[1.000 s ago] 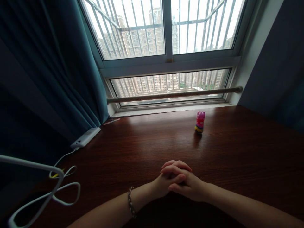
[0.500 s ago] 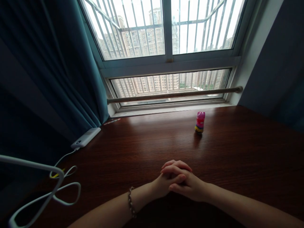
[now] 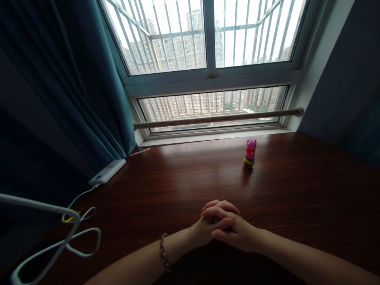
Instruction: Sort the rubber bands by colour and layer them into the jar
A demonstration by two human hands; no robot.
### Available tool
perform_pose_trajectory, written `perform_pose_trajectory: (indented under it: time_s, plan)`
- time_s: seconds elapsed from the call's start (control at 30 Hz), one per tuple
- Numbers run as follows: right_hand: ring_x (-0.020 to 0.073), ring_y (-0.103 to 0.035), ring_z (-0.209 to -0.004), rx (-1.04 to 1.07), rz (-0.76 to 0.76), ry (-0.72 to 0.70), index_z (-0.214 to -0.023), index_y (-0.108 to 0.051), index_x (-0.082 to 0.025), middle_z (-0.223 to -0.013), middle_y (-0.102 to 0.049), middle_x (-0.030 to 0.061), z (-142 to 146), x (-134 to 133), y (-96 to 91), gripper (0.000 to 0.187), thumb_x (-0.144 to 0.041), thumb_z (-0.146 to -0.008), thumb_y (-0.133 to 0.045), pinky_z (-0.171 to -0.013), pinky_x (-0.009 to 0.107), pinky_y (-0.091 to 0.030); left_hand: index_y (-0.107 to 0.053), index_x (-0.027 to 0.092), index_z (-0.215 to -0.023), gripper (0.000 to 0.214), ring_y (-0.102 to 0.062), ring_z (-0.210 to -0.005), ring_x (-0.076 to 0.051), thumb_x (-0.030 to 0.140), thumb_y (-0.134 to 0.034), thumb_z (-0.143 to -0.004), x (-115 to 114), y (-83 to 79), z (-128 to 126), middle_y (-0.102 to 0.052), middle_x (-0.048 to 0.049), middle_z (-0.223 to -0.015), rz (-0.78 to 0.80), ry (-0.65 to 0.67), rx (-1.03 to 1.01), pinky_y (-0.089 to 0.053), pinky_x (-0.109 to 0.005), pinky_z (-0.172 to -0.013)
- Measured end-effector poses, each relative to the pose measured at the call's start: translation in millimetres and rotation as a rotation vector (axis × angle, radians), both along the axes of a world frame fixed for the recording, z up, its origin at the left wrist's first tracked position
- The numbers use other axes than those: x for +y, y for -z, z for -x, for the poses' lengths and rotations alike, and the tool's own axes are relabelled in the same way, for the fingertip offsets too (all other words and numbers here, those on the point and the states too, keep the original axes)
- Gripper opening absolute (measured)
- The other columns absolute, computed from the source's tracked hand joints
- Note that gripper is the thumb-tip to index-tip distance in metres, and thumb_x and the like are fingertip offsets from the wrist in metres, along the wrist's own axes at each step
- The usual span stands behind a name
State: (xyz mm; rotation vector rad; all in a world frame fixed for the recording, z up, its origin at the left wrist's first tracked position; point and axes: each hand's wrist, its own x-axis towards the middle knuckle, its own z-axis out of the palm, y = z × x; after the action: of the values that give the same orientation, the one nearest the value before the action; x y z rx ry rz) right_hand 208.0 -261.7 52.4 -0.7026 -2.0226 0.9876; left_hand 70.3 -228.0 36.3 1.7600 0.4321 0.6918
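My left hand and my right hand are clasped together over the near part of the brown wooden table. The fingers of my right hand wrap over my left hand, and the thumbs lie close together. No object shows between them; the palms are hidden. A braided bracelet circles my left wrist. Beyond my hands, slightly to the right, a small pink figure-like object with red, blue and yellow parts stands upright on the table, apart from both hands.
At the left edge lies a white power bank-like device with a cable plugged in. A white bent tube crosses the lower left. A blue curtain hangs at left; a metal rail spans the window behind the table.
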Motion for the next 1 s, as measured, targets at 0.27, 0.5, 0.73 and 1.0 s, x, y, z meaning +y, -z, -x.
perform_pose_trajectory:
  time_s: [0.27,0.5,0.73,1.0]
  plan:
    - [0.0199,-0.042,-0.108,0.019,-0.016,-0.009,-0.116,-0.049,-0.02,-0.111,-0.048,0.0085,0,-1,-1.1,0.039,-0.033,-0.08,-0.056,-0.09,0.034,-0.04,-0.057,0.016,-0.103,0.036,-0.049,-0.094,-0.021,0.043,-0.05,-0.08,-1,-2.8,0,-0.051,-0.0085,-0.099,-0.005,0.0,0.01,-0.044,-0.036,-0.083]
    - [0.0194,-0.042,-0.108,0.011,-0.014,-0.006,-0.116,-0.049,-0.02,-0.111,-0.048,0.0082,0,0,-1.6,0.038,-0.032,-0.08,-0.056,-0.09,0.033,-0.04,-0.057,0.016,-0.103,0.035,-0.05,-0.094,-0.021,0.041,-0.05,-0.08,-2,-4.9,0,-0.051,-0.0087,-0.098,0.013,0.014,0.007,-0.044,-0.036,-0.084]
    - [0.0188,-0.042,-0.11,-0.016,-0.028,0.003,-0.117,-0.048,-0.02,-0.113,-0.047,0.0084,-1,0,-0.7,0.04,-0.033,-0.08,-0.055,-0.091,0.031,-0.039,-0.058,0.017,-0.102,0.033,-0.05,-0.095,-0.023,0.039,-0.051,-0.079,-3,-8.3,0,-0.052,-0.0068,-0.097,0.004,-0.002,0.004,-0.042,-0.035,-0.086]
    - [0.023,-0.051,-0.105,-0.133,-0.017,0.132,-0.137,-0.016,-0.025,-0.128,-0.042,0.0121,-15,11,0.6,0.077,-0.039,-0.075,-0.06,-0.085,0.034,-0.044,-0.037,0.021,-0.126,0.045,-0.045,-0.113,-0.024,0.031,-0.049,-0.083,-7,-5.3,-6,-0.047,-0.0111,-0.121,0.15,-0.004,-0.182,-0.036,-0.039,-0.097]
